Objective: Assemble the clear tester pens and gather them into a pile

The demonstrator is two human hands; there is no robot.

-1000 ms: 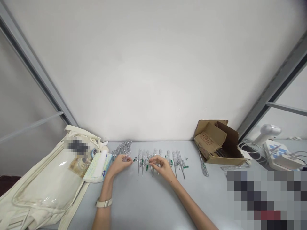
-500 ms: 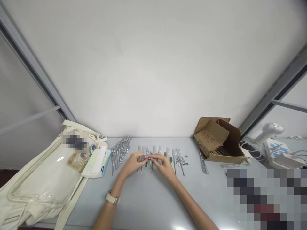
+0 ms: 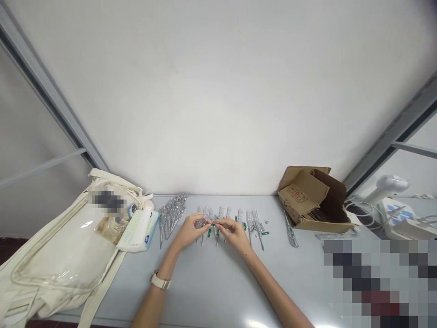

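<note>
My left hand (image 3: 190,230) is closed around a clear plastic screwdriver handle (image 3: 202,221), with the thumb and fingers pressed along it. The fingertips of my right hand (image 3: 236,234) meet it from the other side, pinching a small green piece (image 3: 213,224) at the handle's end. Fingers partly cover both parts. Behind and beside the hands lies a row of clear-handled screwdrivers (image 3: 250,221) with metal shafts. Small green strips (image 3: 265,233) and tiny metal bits lie among them. To the left, several more screwdrivers (image 3: 173,214) are bunched in a pile.
A cream bag (image 3: 64,246) and a tissue pack (image 3: 131,237) take up the left of the grey table (image 3: 211,287). On the right stand an opened cardboard box (image 3: 300,200), a lone screwdriver (image 3: 291,234) and a white device with cables (image 3: 392,212). A wall rises behind.
Both hands stay together in nearly the same place. The green piece now shows between the fingertips at the handle's end. The view has shifted slightly.
</note>
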